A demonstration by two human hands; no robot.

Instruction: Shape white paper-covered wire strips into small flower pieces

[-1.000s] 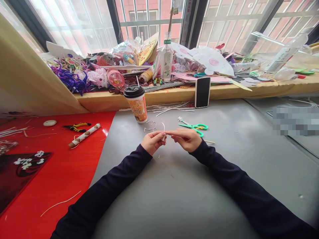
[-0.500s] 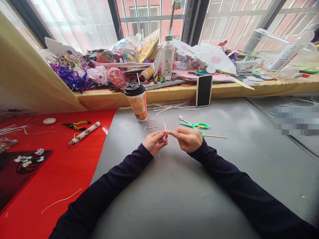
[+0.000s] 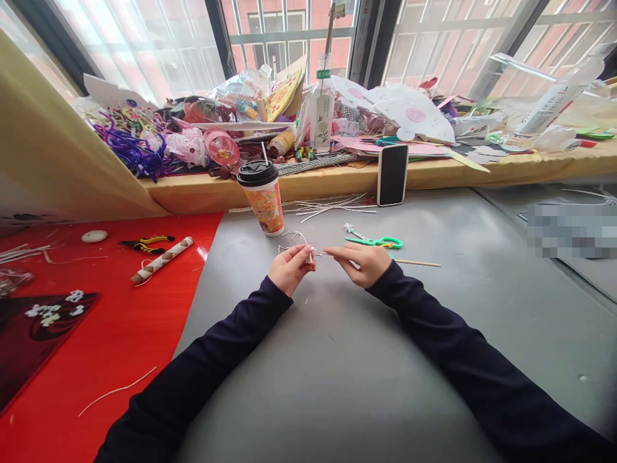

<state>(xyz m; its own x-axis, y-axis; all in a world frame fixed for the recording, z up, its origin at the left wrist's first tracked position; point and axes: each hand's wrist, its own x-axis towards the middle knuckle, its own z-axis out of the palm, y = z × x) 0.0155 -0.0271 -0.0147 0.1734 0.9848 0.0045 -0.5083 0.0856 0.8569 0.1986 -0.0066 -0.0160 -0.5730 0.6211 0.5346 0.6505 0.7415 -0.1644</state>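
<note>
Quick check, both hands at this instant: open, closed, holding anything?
Left hand: closed, pinching a small white piece.
Right hand: apart from the left, pointing toward it; whether it grips anything cannot be told.

Craft work area beside barred windows (image 3: 289,35), identified by scissors (image 3: 365,242), pliers (image 3: 144,245) and white strips (image 3: 332,208) on the bench (image 3: 357,386) and a sill (image 3: 202,193) heaped with purple strands (image 3: 137,153) and cut paper (image 3: 421,130).
</note>
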